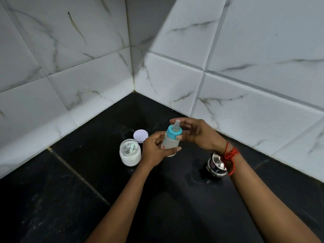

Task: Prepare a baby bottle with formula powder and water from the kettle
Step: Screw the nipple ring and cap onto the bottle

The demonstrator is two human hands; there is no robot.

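Observation:
A small baby bottle [170, 143] with a teal collar and a clear teat is held upright above the black counter; its contents look cloudy white. My left hand [154, 151] grips the bottle's body from the left. My right hand [196, 133] is at the teal collar, thumb on its front and fingers curved behind the teat. An open glass jar of white formula powder [130, 152] stands just left of my left hand, with a pale green scoop inside. A small steel vessel [216, 166] sits on the counter under my right wrist.
The jar's white lid [140, 135] lies behind the jar. The black counter [87, 172] ends in a corner of white marble-look wall tiles [87, 76]. A wet patch [194, 174] shines beside the steel vessel. A red thread [229, 155] is tied on my right wrist.

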